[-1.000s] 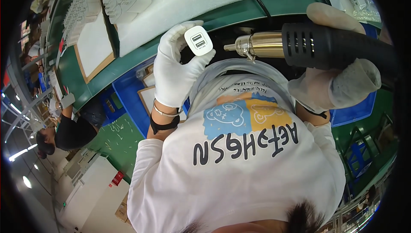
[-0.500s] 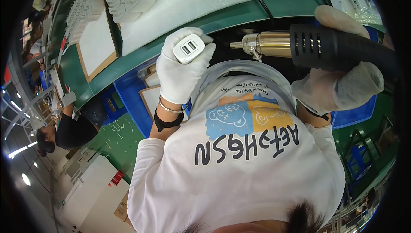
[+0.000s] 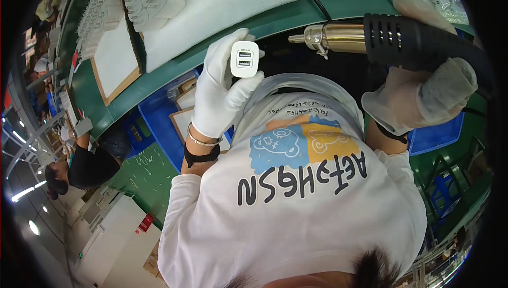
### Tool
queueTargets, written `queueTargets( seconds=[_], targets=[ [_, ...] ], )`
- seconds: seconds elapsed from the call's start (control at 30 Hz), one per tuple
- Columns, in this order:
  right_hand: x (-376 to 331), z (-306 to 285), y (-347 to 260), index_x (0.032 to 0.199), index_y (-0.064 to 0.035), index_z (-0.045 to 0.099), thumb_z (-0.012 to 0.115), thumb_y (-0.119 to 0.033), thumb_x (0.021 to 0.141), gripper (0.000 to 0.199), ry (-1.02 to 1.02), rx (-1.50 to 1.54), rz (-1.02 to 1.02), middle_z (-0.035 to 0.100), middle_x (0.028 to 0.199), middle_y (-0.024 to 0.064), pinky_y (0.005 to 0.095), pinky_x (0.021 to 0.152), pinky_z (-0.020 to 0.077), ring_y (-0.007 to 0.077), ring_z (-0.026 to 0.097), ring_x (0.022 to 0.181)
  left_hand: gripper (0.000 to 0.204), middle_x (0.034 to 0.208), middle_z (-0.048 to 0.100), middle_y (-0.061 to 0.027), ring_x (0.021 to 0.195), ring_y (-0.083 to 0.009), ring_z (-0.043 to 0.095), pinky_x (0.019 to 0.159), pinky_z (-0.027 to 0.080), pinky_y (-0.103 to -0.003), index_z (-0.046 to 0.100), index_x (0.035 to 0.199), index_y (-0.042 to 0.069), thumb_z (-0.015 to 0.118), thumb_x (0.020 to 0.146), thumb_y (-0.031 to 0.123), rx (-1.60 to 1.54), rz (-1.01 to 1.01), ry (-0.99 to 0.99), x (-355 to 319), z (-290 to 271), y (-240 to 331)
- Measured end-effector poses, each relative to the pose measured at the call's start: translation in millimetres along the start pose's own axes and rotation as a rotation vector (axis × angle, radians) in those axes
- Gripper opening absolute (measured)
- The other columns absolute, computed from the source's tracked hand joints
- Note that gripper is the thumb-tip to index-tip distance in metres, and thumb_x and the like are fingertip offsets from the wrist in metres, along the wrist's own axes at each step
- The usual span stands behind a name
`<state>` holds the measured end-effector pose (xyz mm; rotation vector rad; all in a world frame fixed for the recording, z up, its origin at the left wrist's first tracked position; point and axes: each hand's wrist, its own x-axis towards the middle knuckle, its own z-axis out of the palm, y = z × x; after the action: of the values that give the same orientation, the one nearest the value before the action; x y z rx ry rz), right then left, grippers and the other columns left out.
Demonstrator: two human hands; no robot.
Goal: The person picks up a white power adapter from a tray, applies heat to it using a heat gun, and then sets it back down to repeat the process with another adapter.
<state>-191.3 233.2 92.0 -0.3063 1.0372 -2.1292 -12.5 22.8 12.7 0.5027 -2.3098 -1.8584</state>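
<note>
In its white glove, my left hand (image 3: 214, 100) grips a white charger (image 3: 245, 68) between thumb and fingers. The charger's end face, with two USB ports one above the other, is turned up towards me. On the right, my right hand (image 3: 394, 100), in a thin pale glove, is wrapped round a hot air gun (image 3: 418, 44) with a black slotted body. Its metal barrel (image 3: 344, 38) ends in a narrow nozzle that points left at the charger, with a gap between them. Part of my right hand is hidden behind the gun.
Rows of white chargers (image 3: 153, 5) stand at the far left of the green bench (image 3: 119, 105), beside a white foam sheet (image 3: 222, 7). A white-topped board (image 3: 114, 63) lies near its edge. Blue bins (image 3: 436, 135) flank me. A person (image 3: 95, 166) in black works at the left.
My left hand has turned the charger from a tilt to nearly straight and moved it slightly right. The hot air gun has shifted slightly up and to the right, still in my right hand.
</note>
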Motion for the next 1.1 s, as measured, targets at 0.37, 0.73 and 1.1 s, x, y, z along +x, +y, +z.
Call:
queueTargets(
  seconds=[0.37, 0.73, 1.1],
  targets=[
    [-11.1, -5.5, -17.8, 0.124, 0.0046, 0.047, 0.036, -0.030, 0.098, 0.045, 0.089, 0.104, 0.216, 0.061, 0.108, 0.0221, 0.0259, 0.077, 0.0527, 0.0232, 0.066, 0.084, 0.066, 0.125, 0.047, -0.0108, 0.110, -0.0236, 0.057, 0.096, 0.045, -0.034, 0.042, 0.133, 0.002, 0.072, 0.074, 0.000, -0.074, 0.054, 0.058, 0.7, 2.8, -2.5],
    [-19.7, -1.4, -33.8, 0.127, 0.0034, 0.044, 0.038, -0.025, 0.098, 0.041, 0.174, 0.210, 0.437, 0.060, 0.111, 0.0227, 0.0263, 0.082, 0.0522, 0.0242, 0.066, 0.087, 0.067, 0.125, 0.047, -0.0099, 0.110, -0.0213, 0.056, 0.096, 0.044, -0.032, 0.042, 0.134, 0.003, 0.071, 0.073, -0.003, -0.013, 0.088, 0.100, 2.5, 5.8, 3.5],
    [-2.8, 27.5, -30.5, 0.131, 0.0022, 0.042, 0.039, -0.019, 0.099, 0.038, 0.258, 0.315, 0.658, 0.058, 0.114, 0.0233, 0.0268, 0.086, 0.0516, 0.0253, 0.065, 0.090, 0.067, 0.123, 0.047, -0.0082, 0.111, -0.0183, 0.052, 0.097, 0.043, -0.032, 0.046, 0.132, 0.003, 0.074, 0.071, -0.002, 0.032, 0.079, 0.140, 0.8, 7.3, 1.3]
  ],
)
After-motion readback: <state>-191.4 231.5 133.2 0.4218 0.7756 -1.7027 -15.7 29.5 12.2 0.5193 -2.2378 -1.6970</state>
